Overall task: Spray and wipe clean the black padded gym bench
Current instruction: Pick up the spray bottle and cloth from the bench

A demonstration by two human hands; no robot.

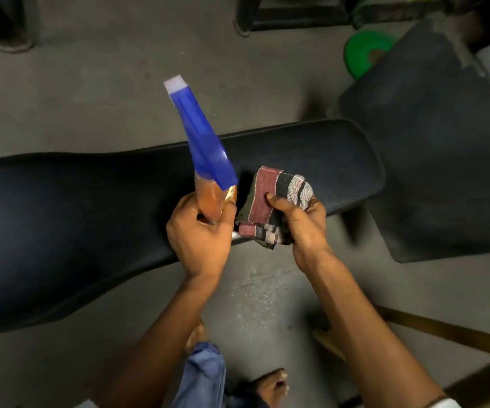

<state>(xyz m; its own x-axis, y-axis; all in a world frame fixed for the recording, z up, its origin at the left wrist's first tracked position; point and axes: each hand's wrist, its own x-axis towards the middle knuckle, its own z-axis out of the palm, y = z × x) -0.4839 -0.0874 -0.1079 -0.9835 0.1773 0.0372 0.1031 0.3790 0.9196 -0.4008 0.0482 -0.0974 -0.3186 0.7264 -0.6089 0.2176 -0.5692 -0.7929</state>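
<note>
Two hands work above the black padded surface (76,219). The left hand (201,231) is clamped around a spray bottle (205,148), its blue head pointing away over the padding. The right hand (299,222) grips a folded checked cloth (267,201) just beside the bottle, over the near edge.

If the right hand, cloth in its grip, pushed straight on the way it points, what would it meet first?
Probably the black padded bench: the right hand holds the cloth just above it, though the height is unclear.
</note>
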